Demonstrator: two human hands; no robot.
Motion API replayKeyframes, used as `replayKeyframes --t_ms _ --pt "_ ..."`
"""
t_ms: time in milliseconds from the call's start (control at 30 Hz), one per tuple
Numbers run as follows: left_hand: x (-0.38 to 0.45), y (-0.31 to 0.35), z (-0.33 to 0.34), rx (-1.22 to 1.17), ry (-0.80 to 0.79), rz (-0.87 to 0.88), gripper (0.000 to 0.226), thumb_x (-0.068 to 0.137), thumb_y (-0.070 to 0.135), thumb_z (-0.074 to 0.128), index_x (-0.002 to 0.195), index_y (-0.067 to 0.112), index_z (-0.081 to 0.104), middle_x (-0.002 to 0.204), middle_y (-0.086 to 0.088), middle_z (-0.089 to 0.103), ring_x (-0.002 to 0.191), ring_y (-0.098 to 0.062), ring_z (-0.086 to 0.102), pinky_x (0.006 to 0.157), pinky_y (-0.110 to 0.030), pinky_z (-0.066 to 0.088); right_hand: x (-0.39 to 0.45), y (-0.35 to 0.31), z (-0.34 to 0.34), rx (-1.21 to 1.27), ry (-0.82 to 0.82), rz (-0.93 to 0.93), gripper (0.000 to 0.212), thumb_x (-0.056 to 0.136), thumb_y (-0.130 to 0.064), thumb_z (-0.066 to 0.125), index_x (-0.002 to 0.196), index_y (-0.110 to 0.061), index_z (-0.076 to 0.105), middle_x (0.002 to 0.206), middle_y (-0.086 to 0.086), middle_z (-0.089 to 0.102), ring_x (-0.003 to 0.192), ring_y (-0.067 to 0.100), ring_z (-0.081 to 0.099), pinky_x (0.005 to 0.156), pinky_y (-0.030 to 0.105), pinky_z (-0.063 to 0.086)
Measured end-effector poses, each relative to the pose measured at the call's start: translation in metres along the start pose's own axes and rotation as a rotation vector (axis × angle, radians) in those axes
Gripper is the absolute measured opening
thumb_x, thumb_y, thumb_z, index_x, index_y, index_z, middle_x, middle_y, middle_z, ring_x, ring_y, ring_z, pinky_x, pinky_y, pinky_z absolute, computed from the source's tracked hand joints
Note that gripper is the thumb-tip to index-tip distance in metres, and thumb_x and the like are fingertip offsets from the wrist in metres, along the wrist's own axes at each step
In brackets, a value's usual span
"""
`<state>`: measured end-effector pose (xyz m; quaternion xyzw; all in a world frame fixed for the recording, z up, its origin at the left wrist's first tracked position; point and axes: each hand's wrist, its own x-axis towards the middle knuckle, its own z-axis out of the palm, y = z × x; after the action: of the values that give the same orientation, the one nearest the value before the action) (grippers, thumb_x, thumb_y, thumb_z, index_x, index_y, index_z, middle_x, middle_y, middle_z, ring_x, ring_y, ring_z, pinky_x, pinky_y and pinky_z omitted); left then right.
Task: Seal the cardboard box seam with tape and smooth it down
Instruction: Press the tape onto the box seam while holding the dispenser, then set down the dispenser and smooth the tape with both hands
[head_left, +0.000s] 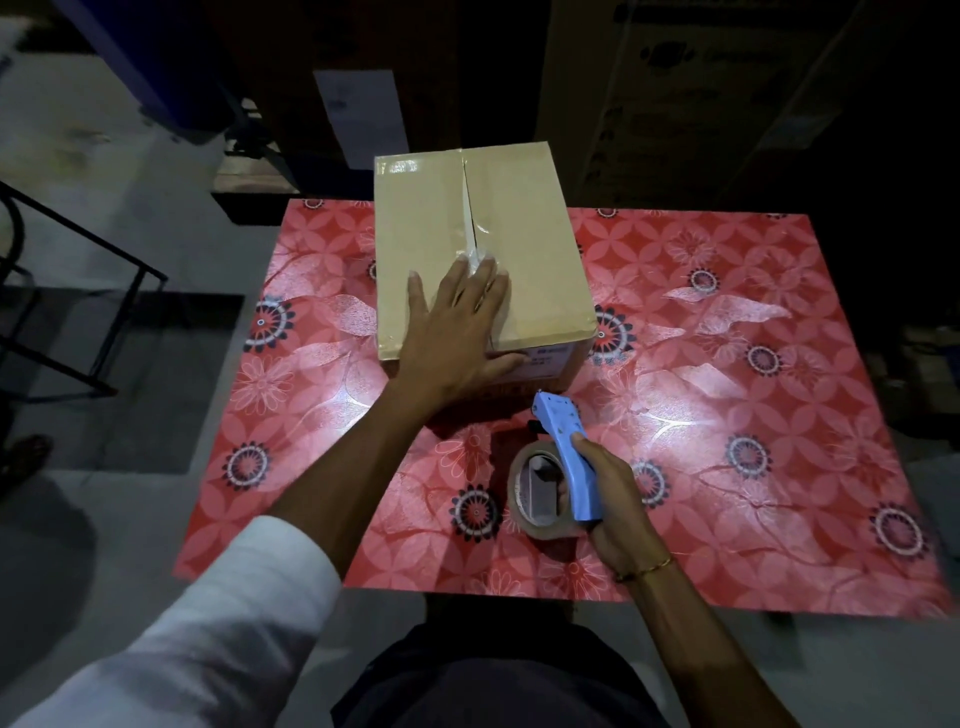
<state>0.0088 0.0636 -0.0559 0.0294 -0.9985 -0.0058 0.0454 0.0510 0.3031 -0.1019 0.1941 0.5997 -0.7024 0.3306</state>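
Note:
A brown cardboard box (524, 249) stands on the red flowered table (727, 415). Its top seam (467, 208) runs away from me, with clear shiny tape over the near part. My left hand (452, 327) lies flat on the box top, fingers spread, fingertips on the taped seam and thumb over the front edge. My right hand (608, 499) grips a blue tape dispenser (569, 452) just in front of the box, above the table. Its roll of clear tape (535, 493) hangs on the left side of the handle.
A black metal frame (78, 291) stands on the floor to the left. Dark cartons (701, 104) are stacked behind the table, one with a white paper label (363, 114). My dark-clothed lap fills the bottom of the view.

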Motion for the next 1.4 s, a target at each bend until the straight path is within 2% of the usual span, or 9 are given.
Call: replayKeyframes --t_ms 233,367,500,633,800,1033,1100,1267,1400 --pt "0.002 -0.004 -0.005 -0.044 -0.082 0.054 0.109 0.076 0.061 0.067 0.151 0.018 0.001 0.161 -0.007 0.002 0.147 -0.03 -0.001 0.108 -0.071 0.007 0.022 -0.002 -0.022 -0.122 0.013 0.047 0.026 0.099 -0.033 0.061 0.105 -0.011 0.074 0.071 0.014 0.069 0.057 0.024 0.065 0.058 0.036 0.055" --pt "0.0 -0.023 -0.008 -0.179 -0.091 0.073 0.112 0.073 0.055 0.075 0.151 0.01 0.007 0.161 -0.012 0.004 0.146 -0.028 0.005 0.114 -0.058 0.006 0.039 -0.007 -0.042 -0.503 0.127 -0.189 0.041 0.096 -0.035 0.064 0.077 0.0 0.075 0.078 0.035 0.068 0.061 0.026 0.062 0.065 0.041 0.054" --pt "-0.008 -0.033 -0.005 -0.164 -0.058 0.076 0.107 0.073 0.056 0.074 0.149 0.007 0.016 0.159 -0.015 0.013 0.145 -0.03 0.012 0.115 -0.051 0.016 0.047 -0.019 -0.061 -0.923 0.121 -0.397 0.035 0.097 -0.023 0.063 0.069 -0.003 0.07 0.067 0.018 0.069 0.061 0.019 0.057 0.057 0.02 0.041" --pt "-0.012 -0.032 -0.001 -0.114 -0.034 0.061 0.1 0.077 0.056 0.071 0.149 0.009 0.02 0.159 -0.014 0.017 0.145 -0.03 0.013 0.115 -0.05 0.015 0.055 -0.024 -0.063 -1.12 0.106 -0.469 0.022 0.096 -0.02 0.063 0.082 -0.008 0.076 0.077 0.009 0.075 0.074 0.024 0.069 0.068 0.035 0.051" --pt "-0.013 -0.032 -0.002 -0.133 -0.039 0.061 0.099 0.078 0.058 0.068 0.149 0.008 0.021 0.159 -0.014 0.016 0.145 -0.03 0.012 0.116 -0.05 0.013 0.053 -0.033 -0.052 -1.279 0.207 -0.542 0.028 0.095 -0.024 0.058 0.072 -0.01 0.063 0.068 0.012 0.067 0.068 0.033 0.062 0.059 0.037 0.043" --pt "-0.015 -0.025 -0.003 -0.105 -0.029 0.008 0.107 0.074 0.086 0.022 0.148 0.008 0.023 0.159 -0.013 0.017 0.145 -0.029 0.014 0.117 -0.048 0.014 0.021 -0.068 -0.001 -1.142 0.177 -1.135 0.018 0.096 -0.028 0.066 0.095 -0.01 0.07 0.09 0.006 0.068 0.08 0.021 0.061 0.069 0.03 0.047" --pt "-0.015 -0.024 -0.003 -0.111 -0.023 0.009 0.103 0.078 0.083 0.028 0.148 0.008 0.023 0.159 -0.013 0.017 0.145 -0.029 0.013 0.117 -0.048 0.013 0.021 -0.079 0.017 -1.185 0.204 -1.258 0.03 0.093 -0.035 0.069 0.107 -0.009 0.07 0.102 0.009 0.065 0.095 0.024 0.057 0.081 0.027 0.043" --pt "-0.014 -0.029 -0.001 -0.142 -0.03 0.041 0.094 0.082 0.063 0.059 0.149 0.008 0.021 0.159 -0.013 0.015 0.146 -0.03 0.012 0.116 -0.048 0.01 0.046 -0.095 0.055 -1.517 0.103 -1.311 0.071 0.086 -0.059 0.065 0.141 -0.016 0.052 0.147 0.01 0.051 0.139 0.032 0.041 0.113 0.051 0.034" --pt "-0.013 -0.031 -0.002 -0.167 -0.036 0.061 0.093 0.081 0.055 0.066 0.148 0.007 0.022 0.158 -0.015 0.017 0.145 -0.031 0.012 0.116 -0.049 0.011 0.062 -0.101 0.065 -1.589 0.039 -1.335 0.063 0.084 -0.057 0.065 0.132 -0.017 0.058 0.138 0.009 0.059 0.129 0.034 0.048 0.103 0.051 0.043"
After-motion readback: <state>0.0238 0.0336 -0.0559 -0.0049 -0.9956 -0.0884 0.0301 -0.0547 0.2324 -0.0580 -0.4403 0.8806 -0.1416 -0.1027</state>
